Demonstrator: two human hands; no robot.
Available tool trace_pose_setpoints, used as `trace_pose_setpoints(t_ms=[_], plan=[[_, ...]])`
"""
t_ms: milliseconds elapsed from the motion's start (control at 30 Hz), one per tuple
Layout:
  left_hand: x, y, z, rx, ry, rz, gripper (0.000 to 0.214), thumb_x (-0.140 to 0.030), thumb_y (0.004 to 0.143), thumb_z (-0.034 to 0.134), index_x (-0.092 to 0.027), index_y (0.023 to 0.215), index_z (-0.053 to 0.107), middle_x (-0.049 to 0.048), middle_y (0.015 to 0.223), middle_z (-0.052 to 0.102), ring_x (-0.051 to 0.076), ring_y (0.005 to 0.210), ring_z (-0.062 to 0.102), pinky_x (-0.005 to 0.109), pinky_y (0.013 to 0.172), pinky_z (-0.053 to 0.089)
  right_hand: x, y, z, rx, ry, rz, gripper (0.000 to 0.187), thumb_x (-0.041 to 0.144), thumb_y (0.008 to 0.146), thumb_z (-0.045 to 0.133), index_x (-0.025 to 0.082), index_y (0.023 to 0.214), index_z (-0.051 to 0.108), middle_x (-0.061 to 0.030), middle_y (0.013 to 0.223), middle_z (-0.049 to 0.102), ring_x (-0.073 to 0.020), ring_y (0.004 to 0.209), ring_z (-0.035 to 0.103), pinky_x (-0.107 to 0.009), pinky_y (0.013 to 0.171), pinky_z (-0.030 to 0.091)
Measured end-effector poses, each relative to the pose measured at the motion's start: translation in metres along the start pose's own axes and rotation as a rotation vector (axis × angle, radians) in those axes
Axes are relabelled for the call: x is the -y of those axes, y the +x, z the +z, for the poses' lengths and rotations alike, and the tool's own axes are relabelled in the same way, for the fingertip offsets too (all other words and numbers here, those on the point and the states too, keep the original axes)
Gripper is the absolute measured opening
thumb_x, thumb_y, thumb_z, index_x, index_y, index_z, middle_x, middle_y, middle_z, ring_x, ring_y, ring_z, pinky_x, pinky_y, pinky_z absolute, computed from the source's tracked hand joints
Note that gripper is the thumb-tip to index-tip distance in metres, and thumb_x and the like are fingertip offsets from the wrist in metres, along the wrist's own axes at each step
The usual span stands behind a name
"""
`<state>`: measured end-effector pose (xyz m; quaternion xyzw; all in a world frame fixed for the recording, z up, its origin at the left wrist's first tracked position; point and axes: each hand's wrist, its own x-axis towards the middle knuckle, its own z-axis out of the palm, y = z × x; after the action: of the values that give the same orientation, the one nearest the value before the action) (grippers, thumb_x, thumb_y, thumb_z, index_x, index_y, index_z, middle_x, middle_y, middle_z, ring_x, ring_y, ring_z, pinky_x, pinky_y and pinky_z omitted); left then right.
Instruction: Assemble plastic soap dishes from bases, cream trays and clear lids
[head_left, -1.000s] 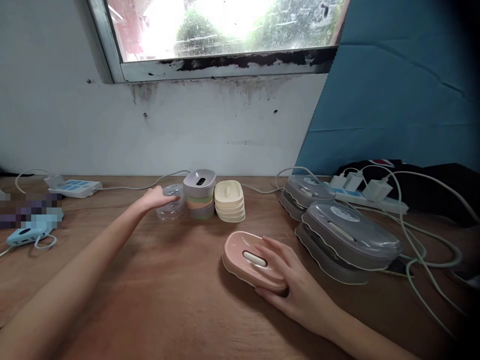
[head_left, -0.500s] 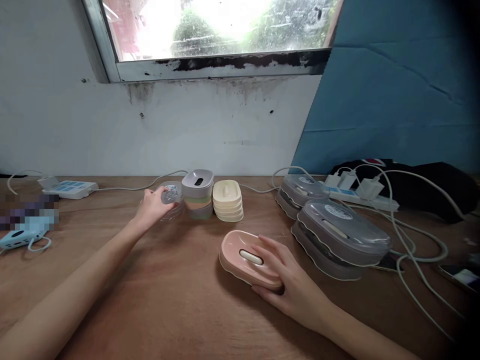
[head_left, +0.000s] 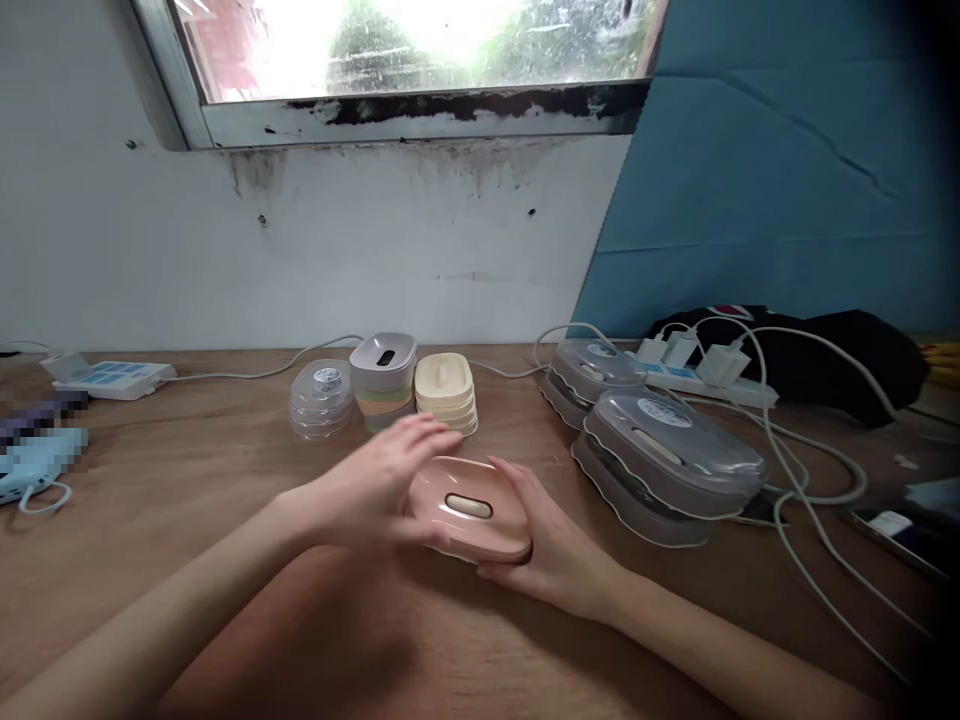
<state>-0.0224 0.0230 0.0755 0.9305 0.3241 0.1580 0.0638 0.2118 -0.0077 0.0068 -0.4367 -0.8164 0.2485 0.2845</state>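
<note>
Hands (head_left: 364, 490) (head_left: 564, 555) have come together; pink container (head_left: 495, 530) sits between them.

Before you, the pink box (head_left: 480, 527) shows smooth, glossy plastic; the table (head_left: 480, 650), brown grained wood. You see, far left, a stack (head_left: 321, 395) of shiny clear plastic; right, glossy translucent plastic boxes (head_left: 675, 450); beyond, a roughly flaked metal window frame (head_left: 300, 120) and matt, creased cloth (head_left: 765, 170).

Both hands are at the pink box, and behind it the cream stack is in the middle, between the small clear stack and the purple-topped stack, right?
Not quite: in the head view the purple-topped stack is in the middle, between the small clear stack and the cream stack. The left hand and right hand are indeed at the pink box.
</note>
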Motion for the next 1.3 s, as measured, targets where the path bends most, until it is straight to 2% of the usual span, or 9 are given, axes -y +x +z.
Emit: trace_pose_setpoints(t_ms=[100, 267, 533, 667, 767, 867, 1000, 1133, 1300], plan=[[-0.004, 0.012, 0.021, 0.254, -0.103, 0.049, 0.089, -0.042, 0.061, 0.071, -0.018, 0.136, 0.028, 0.0163, 0.132, 0.036, 0.033, 0.12, 0.036, 0.046, 0.097, 0.036, -0.001, 0.006, 0.001, 0.02, 0.058, 0.007, 0.093, 0.027, 0.06, 0.071, 0.02, 0.135, 0.017, -0.0155, 0.136, 0.031, -0.029, 0.127, 0.032, -0.045, 0.103, 0.029], [0.005, 0.018, 0.026, 0.215, -0.289, -0.019, 0.093, -0.032, 0.056, 0.075, -0.025, 0.136, 0.028, 0.0109, 0.122, 0.038, 0.028, 0.112, 0.042, 0.04, 0.093, 0.041, -0.011, 0.006, 0.001, -0.006, 0.184, 0.033, 0.116, 0.031, 0.057, 0.075, 0.02, 0.141, -0.005, -0.0158, 0.137, 0.034, -0.0298, 0.126, 0.034, -0.049, 0.102, 0.03], [0.003, 0.014, -0.018, -0.032, -0.403, -0.202, 0.07, -0.036, 0.069, 0.067, -0.033, 0.131, 0.035, 0.0052, 0.126, 0.035, 0.026, 0.12, 0.038, 0.04, 0.1, 0.035, -0.014, 0.006, -0.006, -0.009, 0.145, -0.049, 0.103, 0.028, 0.066, 0.07, 0.021, 0.142, 0.001, -0.0151, 0.139, 0.03, -0.0289, 0.129, 0.029, -0.049, 0.104, 0.024], [0.016, 0.037, -0.049, -0.32, -0.168, -0.536, 0.073, -0.051, 0.068, 0.062, -0.029, 0.132, 0.033, 0.0094, 0.122, 0.039, 0.03, 0.118, 0.039, 0.046, 0.096, 0.035, -0.008, 0.004, -0.007, 0.03, 0.043, -0.014, 0.092, 0.033, 0.066, 0.07, 0.02, 0.139, 0.016, -0.0148, 0.133, 0.034, -0.0278, 0.123, 0.035, -0.046, 0.102, 0.029], [0.022, 0.059, -0.075, -0.337, -0.008, -0.754, 0.081, -0.057, 0.064, 0.062, -0.024, 0.132, 0.035, 0.0132, 0.119, 0.041, 0.033, 0.117, 0.037, 0.047, 0.091, 0.037, -0.001, 0.004, -0.008, 0.063, -0.041, -0.022, 0.084, 0.039, 0.064, 0.07, 0.017, 0.134, 0.029, -0.0154, 0.13, 0.036, -0.0292, 0.121, 0.036, -0.045, 0.101, 0.032], [0.017, 0.058, -0.084, -0.278, 0.028, -0.7, 0.078, -0.054, 0.064, 0.06, -0.025, 0.132, 0.034, 0.0118, 0.12, 0.043, 0.032, 0.116, 0.038, 0.043, 0.088, 0.04, 0.002, 0.003, -0.011, 0.085, -0.138, -0.029, 0.078, 0.038, 0.063, 0.069, 0.015, 0.13, 0.035, -0.0157, 0.124, 0.042, -0.0305, 0.116, 0.039, -0.046, 0.098, 0.034], [0.008, 0.01, -0.053, -0.083, 0.03, -0.541, 0.074, -0.053, 0.064, 0.06, -0.026, 0.129, 0.037, 0.0084, 0.124, 0.045, 0.029, 0.116, 0.04, 0.041, 0.094, 0.036, -0.001, -0.002, -0.025, -0.039, -0.192, 0.06, 0.064, 0.034, 0.067, 0.062, 0.016, 0.124, 0.038, -0.0142, 0.115, 0.046, -0.0292, 0.108, 0.046, -0.045, 0.094, 0.038], [0.007, -0.036, 0.001, 0.043, 0.127, -0.803, 0.077, -0.065, 0.069, 0.048, -0.017, 0.129, 0.039, 0.0176, 0.122, 0.044, 0.035, 0.109, 0.046, 0.047, 0.088, 0.039, 0.006, 0.005, -0.045, -0.34, -0.245, 0.168, 0.055, 0.044, 0.075, 0.054, 0.02, 0.122, 0.038, -0.0141, 0.114, 0.042, -0.029, 0.103, 0.052, -0.043, 0.088, 0.043], [-0.003, -0.033, 0.024, 0.109, 0.284, -0.798, 0.09, -0.066, 0.063, 0.054, -0.013, 0.134, 0.035, 0.0229, 0.123, 0.043, 0.042, 0.107, 0.046, 0.048, 0.083, 0.04, 0.033, 0.059, -0.052, -0.424, -0.474, 0.209, 0.066, 0.056, 0.072, 0.058, 0.019, 0.124, 0.039, -0.0156, 0.115, 0.042, -0.03, 0.092, 0.057, -0.039, 0.072, 0.047]])
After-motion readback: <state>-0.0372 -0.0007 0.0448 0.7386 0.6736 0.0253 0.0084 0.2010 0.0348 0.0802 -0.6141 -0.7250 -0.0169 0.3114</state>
